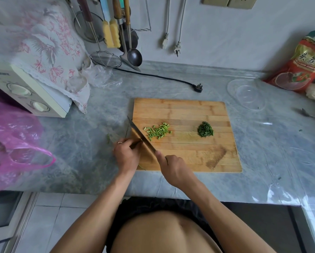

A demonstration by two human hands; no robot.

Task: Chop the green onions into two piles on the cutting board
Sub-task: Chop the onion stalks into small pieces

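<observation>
Cleaver (141,137): broad blade tilted, tip pointing away from the body, lying across the left edge of the wooden cutting board (189,110).

Right hand (173,168): fingers wrapped round the cleaver's handle, forefinger laid along the spine.

Left hand (126,155): curled fingers touch the blade's flat side, seemingly pinching or wiping something off it; what it holds, I cannot tell.

Light green pile (157,132): short stem pieces, loosely scattered, just beyond the blade tip side, forward-right of the left hand.

Dark green pile (205,130): finer leaf cuts, compact, well apart to the right of both hands.

Risks, as judged:
- left fingertips sit against the blade; a slip of the right hand could nick them.
- a sweep of the blade could scatter the near pile or merge it with the far one.
- bits clinging to the blade may drop onto the marble counter (98,125) off the board's left edge.
</observation>
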